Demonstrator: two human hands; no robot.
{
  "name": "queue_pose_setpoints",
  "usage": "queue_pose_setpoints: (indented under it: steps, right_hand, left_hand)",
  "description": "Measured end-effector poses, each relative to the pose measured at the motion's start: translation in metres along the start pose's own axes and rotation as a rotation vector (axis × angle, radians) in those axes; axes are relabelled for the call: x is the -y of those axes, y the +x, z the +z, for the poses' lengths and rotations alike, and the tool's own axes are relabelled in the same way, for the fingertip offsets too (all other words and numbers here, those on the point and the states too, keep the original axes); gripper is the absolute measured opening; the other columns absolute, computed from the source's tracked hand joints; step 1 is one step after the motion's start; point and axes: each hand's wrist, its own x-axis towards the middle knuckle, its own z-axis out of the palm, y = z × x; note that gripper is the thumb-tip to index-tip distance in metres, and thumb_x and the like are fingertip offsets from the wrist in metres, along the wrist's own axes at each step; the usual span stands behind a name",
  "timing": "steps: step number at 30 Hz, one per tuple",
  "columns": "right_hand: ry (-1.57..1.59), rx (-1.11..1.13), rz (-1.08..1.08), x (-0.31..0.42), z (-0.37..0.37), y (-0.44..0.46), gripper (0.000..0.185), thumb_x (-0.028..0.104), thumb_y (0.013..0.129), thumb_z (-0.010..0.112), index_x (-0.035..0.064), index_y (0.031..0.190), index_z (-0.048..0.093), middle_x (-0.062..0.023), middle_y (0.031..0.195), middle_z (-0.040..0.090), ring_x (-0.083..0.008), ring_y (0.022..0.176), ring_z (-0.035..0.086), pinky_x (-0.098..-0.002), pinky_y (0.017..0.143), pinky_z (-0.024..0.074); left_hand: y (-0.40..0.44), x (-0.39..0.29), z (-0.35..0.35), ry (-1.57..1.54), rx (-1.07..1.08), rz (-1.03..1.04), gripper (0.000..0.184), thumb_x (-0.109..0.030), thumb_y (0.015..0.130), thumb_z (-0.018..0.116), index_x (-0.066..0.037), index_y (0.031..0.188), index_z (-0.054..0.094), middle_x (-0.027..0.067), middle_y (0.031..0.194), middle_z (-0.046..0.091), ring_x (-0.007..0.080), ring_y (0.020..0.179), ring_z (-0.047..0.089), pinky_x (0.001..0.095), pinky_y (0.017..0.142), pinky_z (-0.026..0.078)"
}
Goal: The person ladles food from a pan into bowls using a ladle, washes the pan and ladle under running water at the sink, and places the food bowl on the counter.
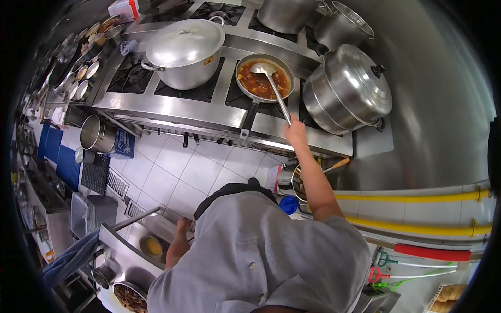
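Observation:
My right hand (296, 132) is closed around the handle of a metal ladle (278, 93). The ladle's bowl rests in a reddish-brown sauce with chunks (255, 83), inside a frying pan (290, 68) on the stove. The pan's black handle (251, 116) points toward me, and no hand is on it. Low at my side, my left hand (183, 225) hangs near the steel counter with a container of yellow liquid (152, 246); its fingers are too small and turned away to make out.
A large lidded pot (185, 57) stands left of the pan, and a lidded steamer pot (347, 88) right of it. More pots (344, 26) are behind. Yellow pipes (412, 196) run along the right wall. A steel pot (96, 134) stands at left.

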Motion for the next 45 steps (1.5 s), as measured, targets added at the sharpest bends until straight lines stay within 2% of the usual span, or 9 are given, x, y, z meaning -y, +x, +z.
queue_pose_setpoints:
  steps: [5,21,23,27,29,35,40,42,45]
  right_hand:
    - [0.041,-0.080,-0.040,-0.015,-0.023,-0.022,0.040,0.032,0.094,0.054,0.0131,0.130,0.051,-0.0290,0.102,0.066,-0.0487,0.100,0.062,-0.0578,0.090,0.0465]
    - [0.138,-0.148,-0.100,-0.078,-0.013,0.007,0.038,0.040,0.099,0.051,0.0031,0.105,0.056,-0.0283,0.086,0.065,-0.0503,0.086,0.062,-0.0537,0.075,0.0473]
    - [0.226,-0.216,-0.098,-0.080,0.005,-0.001,0.039,0.040,0.098,0.053,0.0019,0.098,0.057,-0.0261,0.081,0.065,-0.0470,0.080,0.064,-0.0512,0.071,0.0481]
    - [0.271,-0.234,-0.076,-0.092,0.070,0.008,0.043,0.040,0.096,0.057,-0.0008,0.082,0.057,-0.0247,0.072,0.063,-0.0455,0.074,0.063,-0.0507,0.068,0.0480]
    - [0.301,-0.224,-0.081,-0.096,0.091,0.012,0.043,0.040,0.096,0.057,-0.0006,0.084,0.058,-0.0264,0.072,0.063,-0.0475,0.074,0.063,-0.0526,0.068,0.0481]
    - [0.399,-0.214,-0.051,-0.072,0.087,-0.009,0.045,0.043,0.097,0.056,-0.0007,0.085,0.055,-0.0273,0.072,0.061,-0.0486,0.074,0.061,-0.0525,0.068,0.0466]
    - [0.358,-0.157,-0.076,-0.089,0.101,-0.002,0.046,0.044,0.096,0.056,-0.0006,0.087,0.056,-0.0276,0.073,0.062,-0.0492,0.074,0.061,-0.0534,0.069,0.0463]
    - [0.382,-0.142,-0.065,-0.087,0.087,-0.006,0.046,0.045,0.096,0.056,-0.0006,0.088,0.056,-0.0275,0.072,0.062,-0.0492,0.074,0.061,-0.0535,0.069,0.0464]
    - [0.374,-0.179,-0.153,-0.101,0.060,-0.014,0.045,0.044,0.096,0.057,0.0002,0.090,0.058,-0.0259,0.071,0.062,-0.0473,0.073,0.062,-0.0533,0.067,0.0463]
  left_hand:
    - [0.006,-0.034,-0.004,-0.477,-0.267,-0.235,0.033,-0.034,0.087,0.060,-0.007,0.102,0.072,0.0161,0.110,0.070,0.0329,0.104,0.066,0.0426,0.090,0.052]
    - [0.034,-0.094,-0.024,-0.575,-0.341,-0.152,0.036,-0.035,0.084,0.063,-0.005,0.103,0.070,0.0180,0.101,0.072,0.0357,0.099,0.067,0.0421,0.088,0.052]
    - [0.040,-0.082,-0.001,-0.576,-0.404,-0.156,0.036,-0.036,0.086,0.064,-0.004,0.100,0.071,0.0160,0.094,0.072,0.0294,0.089,0.069,0.0393,0.078,0.054]
    - [0.037,-0.102,-0.010,-0.825,-0.094,-0.376,0.038,-0.039,0.089,0.063,-0.004,0.103,0.070,0.0117,0.089,0.072,0.0213,0.080,0.068,0.0339,0.066,0.053]
    - [0.037,-0.131,-0.033,-1.112,-0.174,-0.213,0.044,-0.042,0.092,0.061,-0.002,0.108,0.068,0.0079,0.091,0.071,0.0151,0.076,0.064,0.0289,0.061,0.049]
    - [0.021,-0.277,-0.187,-1.323,-0.225,0.173,0.061,-0.057,0.096,0.053,-0.003,0.124,0.060,0.0088,0.117,0.067,0.0198,0.098,0.063,0.0320,0.083,0.050]
    - [0.037,-0.394,-0.284,-1.414,-0.166,0.255,0.068,-0.064,0.094,0.049,-0.003,0.121,0.060,0.0111,0.100,0.067,0.0222,0.095,0.066,0.0359,0.081,0.053]
    - [0.047,-0.421,-0.307,-1.511,0.055,0.261,0.061,-0.062,0.094,0.052,-0.003,0.107,0.063,0.0063,0.077,0.061,0.0165,0.070,0.064,0.0295,0.060,0.051]
    - [0.074,-0.441,-0.273,-1.190,-0.141,0.281,0.050,-0.053,0.095,0.057,-0.005,0.084,0.059,-0.0014,0.056,0.045,0.0101,0.039,0.036,0.0267,0.036,0.025]
